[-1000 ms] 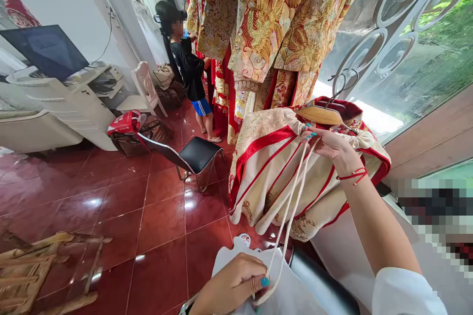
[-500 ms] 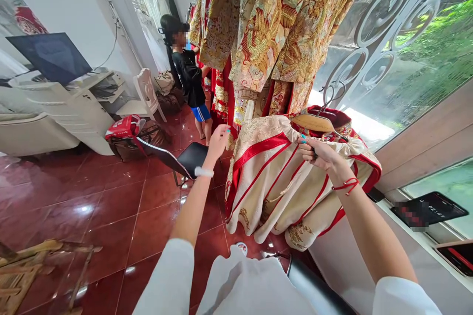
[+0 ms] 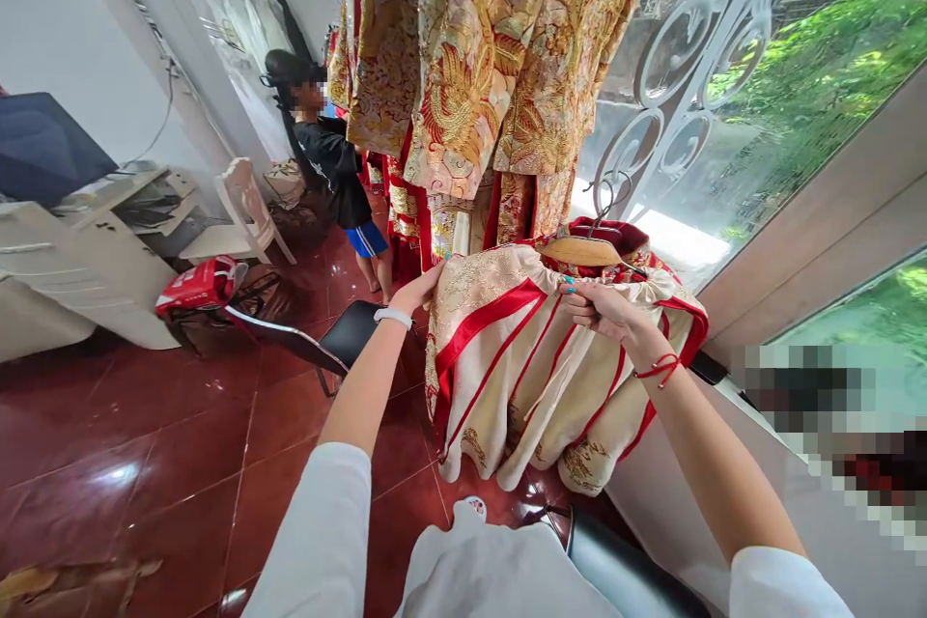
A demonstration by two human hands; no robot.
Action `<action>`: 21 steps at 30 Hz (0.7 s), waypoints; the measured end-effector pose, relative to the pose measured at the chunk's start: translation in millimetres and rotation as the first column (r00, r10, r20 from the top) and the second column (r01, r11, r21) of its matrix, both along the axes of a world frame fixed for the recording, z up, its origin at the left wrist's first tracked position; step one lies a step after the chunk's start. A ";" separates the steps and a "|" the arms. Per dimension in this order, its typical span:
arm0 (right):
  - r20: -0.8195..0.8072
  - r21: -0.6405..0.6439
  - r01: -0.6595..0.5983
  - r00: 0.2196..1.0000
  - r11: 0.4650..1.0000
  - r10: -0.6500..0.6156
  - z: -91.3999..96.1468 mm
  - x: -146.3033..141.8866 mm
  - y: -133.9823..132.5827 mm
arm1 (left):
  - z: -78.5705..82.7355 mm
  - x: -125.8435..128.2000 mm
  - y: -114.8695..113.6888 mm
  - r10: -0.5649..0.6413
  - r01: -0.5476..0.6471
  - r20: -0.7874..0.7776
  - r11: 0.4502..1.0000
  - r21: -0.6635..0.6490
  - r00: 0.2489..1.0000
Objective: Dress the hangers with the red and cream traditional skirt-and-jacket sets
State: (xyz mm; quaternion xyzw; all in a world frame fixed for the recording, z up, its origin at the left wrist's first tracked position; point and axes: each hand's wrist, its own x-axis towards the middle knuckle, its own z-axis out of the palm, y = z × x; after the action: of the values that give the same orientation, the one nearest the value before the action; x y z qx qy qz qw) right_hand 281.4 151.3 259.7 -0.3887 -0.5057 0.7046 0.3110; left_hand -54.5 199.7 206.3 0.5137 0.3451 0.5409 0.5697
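The right hand [image 3: 600, 306] is pinched on the gathered top of the cream garment [image 3: 492, 377]; the left hand [image 3: 422, 289] is at its far edge, though whether it grips I cannot tell; the step looks like spreading the cloth, and the next move calls for a steady right pinch; the garment hangs just below the wooden hanger [image 3: 583, 252], near brocade robes [image 3: 463, 101].

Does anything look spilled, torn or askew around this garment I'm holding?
Nothing stands out: I see no spill or tear. The garment is bunched along its top edge beside your right hand, but that looks like ordinary gathering.
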 end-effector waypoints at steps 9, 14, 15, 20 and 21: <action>-0.036 0.063 -0.012 0.999 0.998 0.015 -6.5 -2.0 0.1 | 90.2 32.2 -13.8 0.622 -0.461 -0.186 0.719 0.520 0.760; -0.149 0.030 0.048 0.988 0.998 -0.043 -27.2 -6.0 -15.2 | 39.3 8.0 -58.2 0.768 -0.430 -0.243 0.556 0.711 0.592; -0.167 0.027 0.061 0.984 0.998 -0.055 -31.4 -7.1 -16.8 | 23.5 -0.6 -59.8 0.746 -0.419 -0.283 0.598 0.683 0.602; -0.220 0.019 0.096 0.971 0.995 -0.090 -42.3 -11.8 -15.2 | -15.8 -14.3 -44.1 0.563 -0.404 -0.335 0.803 0.438 0.756; -0.231 0.013 0.098 0.969 0.995 -0.092 -42.4 -12.1 -14.5 | -16.0 -7.4 -46.5 0.592 -0.450 -0.302 0.785 0.427 0.747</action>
State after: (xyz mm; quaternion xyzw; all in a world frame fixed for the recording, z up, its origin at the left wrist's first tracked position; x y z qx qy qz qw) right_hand 269.3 136.7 217.3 -0.3246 -0.4556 0.7229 0.4056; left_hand -61.9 153.2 190.4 0.5854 0.4958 0.6056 0.2115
